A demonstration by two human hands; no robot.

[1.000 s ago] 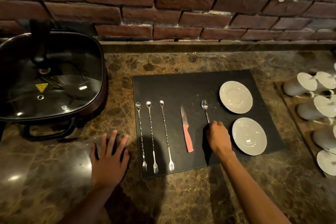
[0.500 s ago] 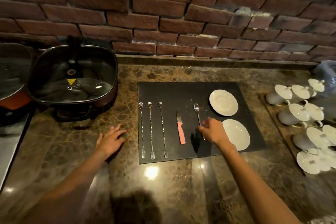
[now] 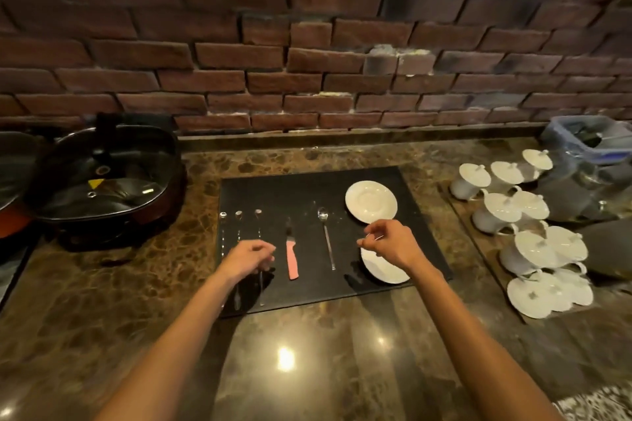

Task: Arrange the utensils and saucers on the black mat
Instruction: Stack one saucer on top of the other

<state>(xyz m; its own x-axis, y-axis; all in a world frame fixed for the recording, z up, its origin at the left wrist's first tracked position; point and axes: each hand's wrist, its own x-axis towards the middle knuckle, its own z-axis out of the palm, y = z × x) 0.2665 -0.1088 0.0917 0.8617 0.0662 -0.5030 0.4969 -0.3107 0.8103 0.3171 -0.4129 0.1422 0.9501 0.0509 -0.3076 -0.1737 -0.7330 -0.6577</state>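
Observation:
The black mat (image 3: 307,188) lies on the marble counter. Three long thin forks (image 3: 238,215) lie side by side at its left. To their right lie a knife with a pink handle (image 3: 292,261) and then a spoon (image 3: 326,239). Two white saucers sit at the right, one far (image 3: 371,202) and one near (image 3: 384,272). My left hand (image 3: 248,258) is over the middle of the forks with its fingers curled down, hiding their shafts. Whether it grips one I cannot tell. My right hand (image 3: 390,243) hovers over the near saucer, fingers curled, holding nothing.
A glass-lidded electric pan (image 3: 106,178) stands left of the mat. A tray with several white lidded cups (image 3: 523,215) sits to the right, and a clear plastic container (image 3: 588,147) stands behind it. A brick wall backs the counter.
My right hand let go of the spoon and moved right, above the near saucer. My left hand left the counter and came over the forks. The view pulled back and tilted up.

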